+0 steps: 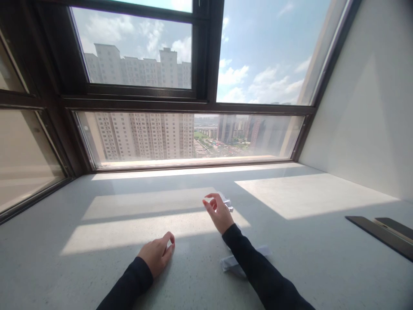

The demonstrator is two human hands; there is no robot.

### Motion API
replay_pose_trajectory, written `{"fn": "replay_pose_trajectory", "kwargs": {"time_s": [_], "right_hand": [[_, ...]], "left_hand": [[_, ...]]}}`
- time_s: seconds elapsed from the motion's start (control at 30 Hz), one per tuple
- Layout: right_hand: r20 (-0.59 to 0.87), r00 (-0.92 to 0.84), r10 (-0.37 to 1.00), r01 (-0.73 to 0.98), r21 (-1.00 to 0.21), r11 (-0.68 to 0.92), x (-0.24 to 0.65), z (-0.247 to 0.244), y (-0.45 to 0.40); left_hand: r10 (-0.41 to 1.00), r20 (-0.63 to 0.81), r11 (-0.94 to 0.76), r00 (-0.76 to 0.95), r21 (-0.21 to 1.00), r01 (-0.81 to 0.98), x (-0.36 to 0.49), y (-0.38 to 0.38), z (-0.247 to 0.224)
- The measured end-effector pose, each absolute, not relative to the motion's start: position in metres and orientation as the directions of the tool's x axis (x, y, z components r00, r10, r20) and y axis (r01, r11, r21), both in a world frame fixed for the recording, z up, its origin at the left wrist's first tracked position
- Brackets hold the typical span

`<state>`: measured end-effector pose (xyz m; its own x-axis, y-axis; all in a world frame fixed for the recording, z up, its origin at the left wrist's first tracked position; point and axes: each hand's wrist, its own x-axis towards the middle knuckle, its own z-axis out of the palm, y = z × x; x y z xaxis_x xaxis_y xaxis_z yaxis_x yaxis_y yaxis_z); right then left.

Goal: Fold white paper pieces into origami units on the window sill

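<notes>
Two bare hands reach over the pale sill (106, 282), well apart from each other, both in dark sleeves; the left hand (157, 253) rests low on the sill, left of centre, its fingers curled and its thumb bent towards them in a loop; whether the tips meet, or pinch anything thin, I cannot tell; the right hand (220, 214) is farther forward, its thumb and forefinger curved towards each other with a small gap between the tips.

Just beside the right hand, on its far side and partly hidden by it, is a crumpled white slip (229, 204); whether they touch is unclear; nearer the body a white strip (227, 263) lies crosswise on the sill, the right sleeve (254, 273) passing over its middle, so that only its two ends show.

Near the right edge of view, well apart from both hands, lie two flat dark pieces (377, 237), side by side; bands of sunlight cross the sill; beyond it stands a brown-framed window (206, 107), with tall buildings (145, 135) and a cloudy blue sky (267, 47) behind the glass.
</notes>
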<state>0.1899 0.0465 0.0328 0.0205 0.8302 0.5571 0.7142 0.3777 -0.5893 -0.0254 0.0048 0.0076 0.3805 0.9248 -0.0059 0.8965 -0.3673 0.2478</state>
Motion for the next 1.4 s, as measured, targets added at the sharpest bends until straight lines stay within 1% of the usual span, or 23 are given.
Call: {"fn": "replay_pose_trajectory", "kwargs": {"time_s": [0.07,0.13,0.17,0.2,0.3,0.37,0.4,0.47,0.53,0.6,0.67,0.73,0.8,0.93,1.07,1.13,1.2,1.3,1.37,1.4], "right_hand": [[0.556,-0.011,0.831,0.839,-0.448,0.31,0.217,0.035,0.069],[0.541,-0.048,0.84,0.861,-0.404,0.309,0.241,0.032,0.085],[0.53,-0.063,0.845,0.868,-0.388,0.309,0.251,0.03,0.091],[0.518,-0.08,0.852,0.872,-0.378,0.312,0.258,0.027,0.095],[0.468,-0.125,0.875,0.883,-0.35,0.314,0.27,0.016,0.102],[0.422,-0.158,0.893,0.889,-0.332,0.315,0.272,0.007,0.104],[0.394,-0.178,0.902,0.892,-0.322,0.317,0.273,0.003,0.105],[0.331,-0.224,0.917,0.896,-0.301,0.328,0.274,-0.005,0.106],[0.276,-0.255,0.927,0.901,-0.28,0.331,0.276,-0.012,0.106],[0.244,-0.262,0.934,0.909,-0.263,0.324,0.278,-0.018,0.104],[0.235,-0.255,0.938,0.916,-0.252,0.312,0.28,-0.02,0.101],[0.234,-0.248,0.94,0.92,-0.246,0.304,0.279,-0.021,0.097],[0.235,-0.241,0.942,0.924,-0.243,0.296,0.275,-0.02,0.094],[0.239,-0.241,0.94,0.926,-0.233,0.297,0.253,-0.019,0.084],[0.247,-0.299,0.922,0.908,-0.223,0.355,0.215,-0.026,0.068],[0.256,-0.332,0.908,0.894,-0.22,0.39,0.192,-0.03,0.058],[0.273,-0.371,0.888,0.87,-0.233,0.435,0.169,-0.031,0.047],[0.35,-0.445,0.824,0.753,-0.352,0.556,0.145,-0.024,0.035],[0.415,-0.447,0.792,0.674,-0.426,0.604,0.143,-0.014,0.034],[0.443,-0.427,0.788,0.662,-0.44,0.607,0.148,-0.009,0.037]], "left_hand": [[0.881,0.121,-0.472,0.457,0.283,0.835,-0.019,-0.001,0.014],[0.765,0.31,-0.642,0.565,0.293,0.709,-0.002,-0.011,0.019],[0.684,0.382,-0.726,0.621,0.279,0.628,0.01,-0.016,0.02],[0.601,0.425,-0.797,0.677,0.251,0.549,0.025,-0.022,0.02],[0.345,0.447,-0.938,0.826,0.127,0.323,0.082,-0.036,0.01],[0.258,0.432,-0.965,0.864,0.085,0.246,0.12,-0.039,0.0],[0.239,0.424,-0.97,0.874,0.067,0.233,0.136,-0.039,-0.005],[0.24,0.433,-0.969,0.869,0.05,0.243,0.159,-0.036,-0.011],[0.257,0.435,-0.964,0.863,0.057,0.258,0.168,-0.03,-0.015],[0.297,0.392,-0.954,0.871,0.089,0.285,0.164,-0.022,-0.018],[0.359,0.32,-0.933,0.877,0.123,0.337,0.152,-0.013,-0.022],[0.425,0.28,-0.905,0.861,0.143,0.4,0.133,-0.005,-0.025],[0.448,0.227,-0.893,0.864,0.158,0.422,0.111,0.0,-0.027],[0.599,0.18,-0.8,0.78,0.152,0.58,0.06,0.006,-0.025],[0.769,0.172,-0.638,0.616,0.143,0.757,0.005,0.015,-0.021],[0.818,0.185,-0.574,0.545,0.191,0.797,-0.02,0.023,-0.02],[0.852,0.22,-0.522,0.475,0.282,0.805,-0.039,0.031,-0.019],[0.853,0.343,-0.513,0.393,0.422,0.747,-0.054,0.041,-0.019],[0.832,0.432,-0.537,0.349,0.467,0.702,-0.058,0.043,-0.018],[0.821,0.463,-0.546,0.333,0.471,0.693,-0.058,0.043,-0.017]]}}
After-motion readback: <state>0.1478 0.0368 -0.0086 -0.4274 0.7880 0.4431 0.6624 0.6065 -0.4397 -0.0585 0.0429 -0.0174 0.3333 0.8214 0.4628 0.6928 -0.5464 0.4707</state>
